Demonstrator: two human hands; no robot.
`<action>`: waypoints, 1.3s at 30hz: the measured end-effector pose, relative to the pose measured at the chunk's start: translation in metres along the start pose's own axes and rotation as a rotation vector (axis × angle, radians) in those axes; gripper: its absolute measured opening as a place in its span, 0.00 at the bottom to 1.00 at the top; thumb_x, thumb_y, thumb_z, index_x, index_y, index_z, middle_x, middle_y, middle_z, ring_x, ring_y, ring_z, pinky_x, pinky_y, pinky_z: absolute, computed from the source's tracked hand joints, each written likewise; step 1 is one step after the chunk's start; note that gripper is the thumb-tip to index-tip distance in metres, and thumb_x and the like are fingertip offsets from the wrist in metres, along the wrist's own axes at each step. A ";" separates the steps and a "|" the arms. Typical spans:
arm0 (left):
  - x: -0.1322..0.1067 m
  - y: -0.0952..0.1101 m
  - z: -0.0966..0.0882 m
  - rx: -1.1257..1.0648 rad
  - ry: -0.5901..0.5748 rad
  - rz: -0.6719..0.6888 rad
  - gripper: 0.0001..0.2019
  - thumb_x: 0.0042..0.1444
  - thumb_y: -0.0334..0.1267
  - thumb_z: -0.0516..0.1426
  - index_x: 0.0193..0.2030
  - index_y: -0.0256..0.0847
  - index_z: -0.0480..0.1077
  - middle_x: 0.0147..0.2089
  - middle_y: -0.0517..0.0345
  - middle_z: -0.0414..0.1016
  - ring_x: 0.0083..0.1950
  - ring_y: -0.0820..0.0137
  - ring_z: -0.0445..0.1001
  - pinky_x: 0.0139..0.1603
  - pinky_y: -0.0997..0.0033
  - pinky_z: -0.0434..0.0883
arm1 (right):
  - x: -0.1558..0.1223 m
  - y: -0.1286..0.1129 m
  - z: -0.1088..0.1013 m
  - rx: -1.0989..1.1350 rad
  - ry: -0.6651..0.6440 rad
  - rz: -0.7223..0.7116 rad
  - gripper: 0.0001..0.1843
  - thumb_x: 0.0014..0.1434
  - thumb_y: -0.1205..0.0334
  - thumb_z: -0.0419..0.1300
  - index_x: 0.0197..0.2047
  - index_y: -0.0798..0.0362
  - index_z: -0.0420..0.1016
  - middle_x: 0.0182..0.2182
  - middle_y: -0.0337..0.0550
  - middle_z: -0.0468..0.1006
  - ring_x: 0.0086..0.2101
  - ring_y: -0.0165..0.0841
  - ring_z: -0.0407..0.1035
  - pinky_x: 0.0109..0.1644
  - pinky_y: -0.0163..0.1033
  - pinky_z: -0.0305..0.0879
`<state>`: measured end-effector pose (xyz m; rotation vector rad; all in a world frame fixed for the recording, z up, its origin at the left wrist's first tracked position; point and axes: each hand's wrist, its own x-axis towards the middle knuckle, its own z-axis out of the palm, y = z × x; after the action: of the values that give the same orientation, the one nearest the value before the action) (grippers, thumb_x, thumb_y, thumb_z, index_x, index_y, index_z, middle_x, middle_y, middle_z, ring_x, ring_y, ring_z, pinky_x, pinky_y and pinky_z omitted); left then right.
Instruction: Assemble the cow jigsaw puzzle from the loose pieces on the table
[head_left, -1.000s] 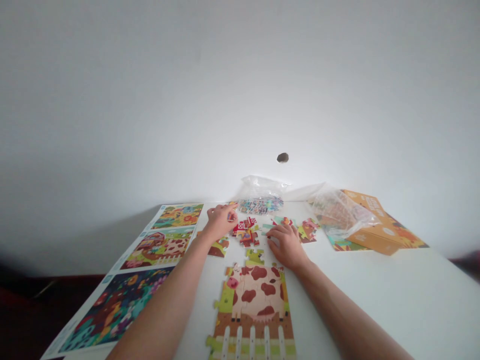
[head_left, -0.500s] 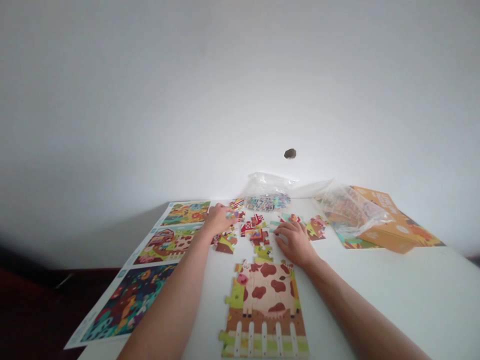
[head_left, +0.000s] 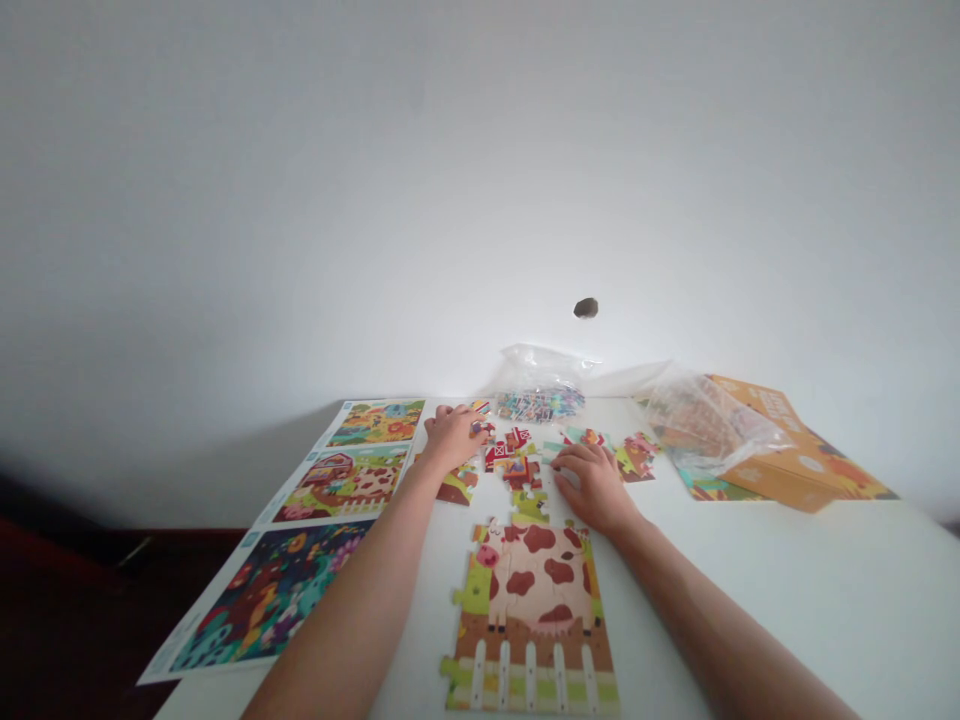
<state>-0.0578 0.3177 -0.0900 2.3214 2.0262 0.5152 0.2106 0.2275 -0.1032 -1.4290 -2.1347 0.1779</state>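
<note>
Two bare forearms, the left forearm (head_left: 352, 600) and the right forearm (head_left: 701, 615), came in from the lower edge of the view, broad and smooth, tapering toward slim wrists. They ended in the left hand (head_left: 452, 438) and the right hand (head_left: 595, 488), both uncovered, with slender fingers (head_left: 571, 458). Skin showed all the way from the frame's edge to the fingertips.

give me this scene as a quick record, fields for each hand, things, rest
left hand: left hand, fingers curled down at the loose puzzle pieces, can't tell if holding one
right hand: right hand, fingers spread, fingertips beside those pieces
things: assembled cow puzzle nearer the person
rest: picture sheets at left; bag of puzzle pieces beyond; orange box at right under clear plastic bag; white table
</note>
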 end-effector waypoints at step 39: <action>0.006 0.004 -0.018 -0.116 -0.152 0.020 0.20 0.48 0.47 0.65 0.49 0.55 0.78 0.51 0.57 0.80 0.60 0.48 0.67 0.58 0.51 0.65 | 0.001 0.004 0.005 -0.001 0.022 -0.013 0.10 0.63 0.61 0.59 0.45 0.46 0.80 0.47 0.46 0.78 0.49 0.43 0.67 0.56 0.53 0.58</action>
<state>-0.0582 0.3195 -0.0710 2.2412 1.8569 0.4296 0.2111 0.2310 -0.1088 -1.4111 -2.1260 0.1561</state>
